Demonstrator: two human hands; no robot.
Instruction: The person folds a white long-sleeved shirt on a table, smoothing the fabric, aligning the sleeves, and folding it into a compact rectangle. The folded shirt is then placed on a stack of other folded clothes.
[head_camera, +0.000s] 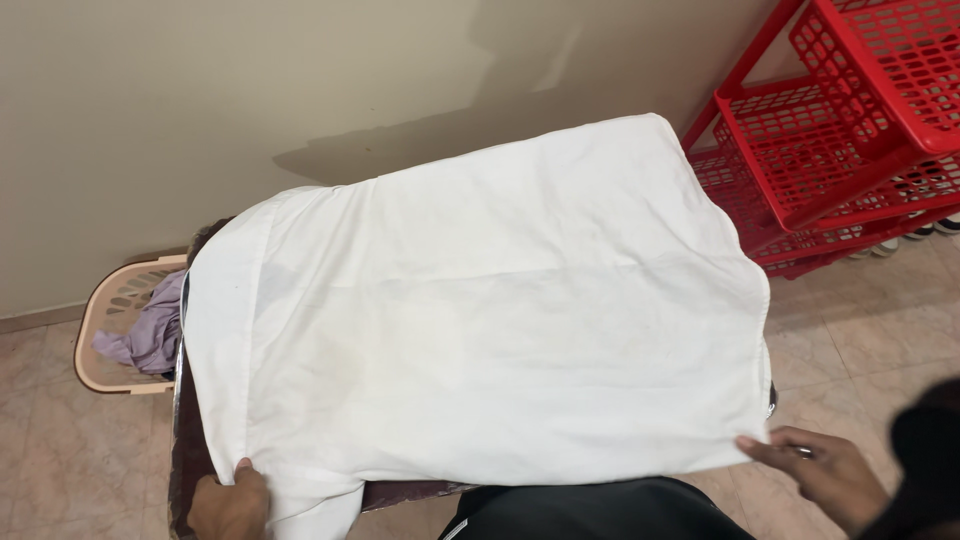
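One white garment (480, 320) lies spread flat across the ironing board (185, 450), covering nearly all of it. One red rack (840, 130) stands beyond the far corner, one beige basket (115, 310) beside it. Two hands — left hand (230, 505) pinching the near hem, right hand (815, 475) gripping the near corner.

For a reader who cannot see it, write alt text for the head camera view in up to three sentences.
A white garment lies spread flat over a covered board, with the left hand at its near left edge and the right hand at its near right corner. Behind stand a beige laundry basket holding lilac cloth and a red plastic rack.
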